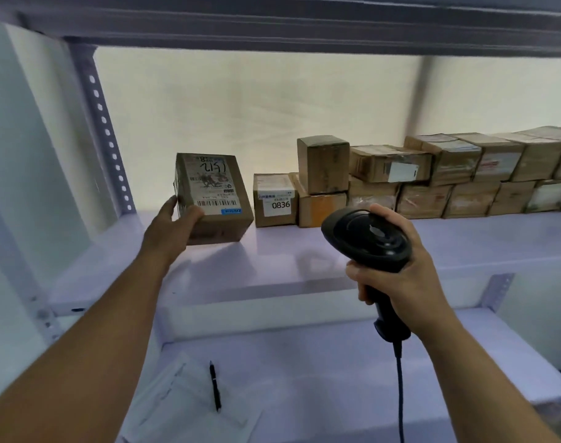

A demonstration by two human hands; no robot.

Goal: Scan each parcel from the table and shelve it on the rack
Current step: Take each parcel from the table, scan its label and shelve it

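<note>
Just left of the box marked 0836 (274,199), the left hand (173,227) grips a taped cardboard parcel (217,190) by its near corner, tilted over the smooth pale rack shelf (272,266). Right of that box, stacked brown cartons (432,180) line the back. In front of it, the right hand (400,276) wraps around a rounded black barcode scanner (362,241).

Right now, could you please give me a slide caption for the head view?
Left hand holds a parcel at the shelf; right hand grips the scanner.
</note>
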